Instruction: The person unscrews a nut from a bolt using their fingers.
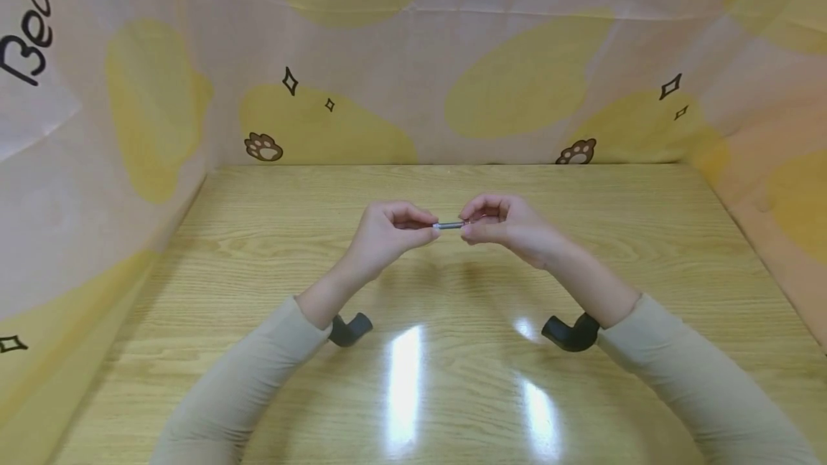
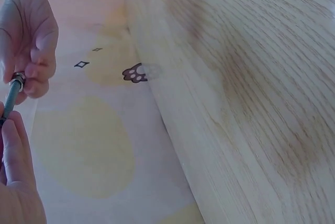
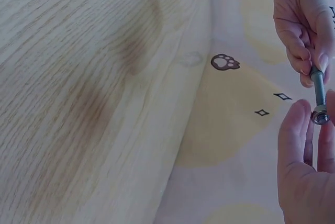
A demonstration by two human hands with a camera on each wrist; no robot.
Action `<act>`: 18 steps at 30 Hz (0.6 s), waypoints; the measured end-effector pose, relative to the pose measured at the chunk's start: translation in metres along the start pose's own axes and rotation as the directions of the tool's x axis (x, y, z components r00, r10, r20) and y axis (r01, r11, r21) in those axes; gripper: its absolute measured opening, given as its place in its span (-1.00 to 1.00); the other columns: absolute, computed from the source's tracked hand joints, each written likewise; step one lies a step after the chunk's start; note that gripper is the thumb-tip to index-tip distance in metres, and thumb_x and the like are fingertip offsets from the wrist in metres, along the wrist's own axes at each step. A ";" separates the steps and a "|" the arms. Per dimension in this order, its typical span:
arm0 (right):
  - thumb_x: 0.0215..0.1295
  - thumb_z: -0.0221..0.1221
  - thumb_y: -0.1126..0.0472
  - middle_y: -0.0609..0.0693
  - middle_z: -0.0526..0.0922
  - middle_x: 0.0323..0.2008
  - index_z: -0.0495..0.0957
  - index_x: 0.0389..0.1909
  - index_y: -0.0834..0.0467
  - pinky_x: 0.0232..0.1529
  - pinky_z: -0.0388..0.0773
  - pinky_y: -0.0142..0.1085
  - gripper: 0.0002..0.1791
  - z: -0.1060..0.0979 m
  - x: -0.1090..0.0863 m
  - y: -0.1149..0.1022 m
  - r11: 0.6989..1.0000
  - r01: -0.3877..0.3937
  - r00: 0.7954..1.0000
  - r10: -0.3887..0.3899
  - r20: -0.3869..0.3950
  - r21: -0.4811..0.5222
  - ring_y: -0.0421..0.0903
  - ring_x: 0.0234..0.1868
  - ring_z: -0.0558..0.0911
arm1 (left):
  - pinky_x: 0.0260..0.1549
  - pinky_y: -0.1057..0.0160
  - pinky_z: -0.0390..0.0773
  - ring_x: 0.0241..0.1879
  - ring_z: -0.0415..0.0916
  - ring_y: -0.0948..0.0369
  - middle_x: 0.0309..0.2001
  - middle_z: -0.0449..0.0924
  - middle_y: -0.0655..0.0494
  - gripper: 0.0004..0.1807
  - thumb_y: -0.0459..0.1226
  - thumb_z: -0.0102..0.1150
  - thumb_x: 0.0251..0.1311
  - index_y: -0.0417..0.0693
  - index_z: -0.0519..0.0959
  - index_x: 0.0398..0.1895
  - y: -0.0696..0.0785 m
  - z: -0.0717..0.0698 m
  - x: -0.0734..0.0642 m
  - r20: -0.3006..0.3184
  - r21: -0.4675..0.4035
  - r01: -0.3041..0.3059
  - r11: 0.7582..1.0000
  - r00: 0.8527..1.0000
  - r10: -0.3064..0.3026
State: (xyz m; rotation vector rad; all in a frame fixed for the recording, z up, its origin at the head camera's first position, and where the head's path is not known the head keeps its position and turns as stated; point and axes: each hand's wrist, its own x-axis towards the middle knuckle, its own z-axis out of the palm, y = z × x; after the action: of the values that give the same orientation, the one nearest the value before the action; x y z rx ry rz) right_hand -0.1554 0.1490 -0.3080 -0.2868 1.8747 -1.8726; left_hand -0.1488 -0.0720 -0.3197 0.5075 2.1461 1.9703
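Note:
A slim metal bolt [image 1: 450, 225] is held level between both hands above the wooden table. My left hand [image 1: 386, 232] pinches one end of it between thumb and fingertips, covering that end. At the other end, my right hand [image 1: 510, 225] has its thumb and fingertips on a shiny nut [image 3: 320, 115]. The right wrist view shows the bolt's tip within the nut's opening. Bare thread [image 2: 10, 100] shows between the hands in the left wrist view.
The wooden table [image 1: 452, 393] has bright light reflections near its front. Patterned cloth [image 1: 413, 56] stands along the back and both sides. Two black curved pieces [image 1: 351, 329] show beneath the wrists, one by each sleeve.

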 end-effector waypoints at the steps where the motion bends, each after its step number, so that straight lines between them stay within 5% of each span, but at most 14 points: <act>1: 0.15 0.15 0.49 0.00 0.54 -0.37 0.44 -0.18 0.29 -0.17 0.59 -0.31 -0.79 0.000 0.000 0.000 1.000 0.009 1.000 -0.009 -0.001 0.001 -0.17 -0.35 0.57 | -0.23 0.21 0.63 -0.30 0.62 0.13 -0.27 0.64 -0.07 -0.83 -0.46 0.30 0.02 -0.35 0.63 -0.28 0.000 0.000 0.000 -0.001 -0.001 0.001 1.000 1.000 -0.001; 10: 0.28 0.09 0.38 0.02 0.57 -0.41 0.47 -0.21 0.22 -0.21 0.61 -0.31 -0.91 -0.001 -0.001 -0.001 1.000 -0.008 1.000 0.007 0.006 0.023 -0.15 -0.39 0.61 | -0.22 0.20 0.63 -0.29 0.63 0.12 -0.27 0.65 -0.06 -0.83 -0.44 0.31 0.02 -0.32 0.63 -0.28 0.001 0.001 0.000 -0.013 0.003 0.018 1.000 1.000 -0.018; 15: 0.16 0.15 0.48 0.05 0.49 -0.19 0.40 -0.01 0.27 -0.10 0.57 -0.29 -0.65 -0.003 -0.001 -0.001 1.000 0.018 1.000 -0.017 0.021 -0.019 -0.13 -0.22 0.57 | -0.22 0.20 0.63 -0.30 0.63 0.12 -0.27 0.64 -0.08 -0.84 -0.46 0.30 0.03 -0.35 0.63 -0.29 0.000 0.001 0.001 0.000 -0.002 0.006 1.000 1.000 -0.006; 18: 0.26 0.11 0.38 0.10 0.50 -0.17 0.33 0.08 0.34 -0.11 0.58 -0.26 -0.63 -0.002 0.000 -0.002 0.999 0.002 1.000 -0.001 0.013 -0.052 -0.11 -0.21 0.58 | -0.23 0.20 0.63 -0.30 0.63 0.12 -0.27 0.64 -0.08 -0.84 -0.46 0.30 0.03 -0.35 0.62 -0.28 0.000 0.001 0.002 0.001 0.000 0.008 1.000 1.000 -0.008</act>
State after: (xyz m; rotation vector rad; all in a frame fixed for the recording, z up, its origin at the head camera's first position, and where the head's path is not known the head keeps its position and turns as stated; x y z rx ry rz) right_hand -0.1564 0.1511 -0.3063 -0.3165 1.9170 -1.8211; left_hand -0.1500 -0.0708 -0.3199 0.4997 2.1441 1.9652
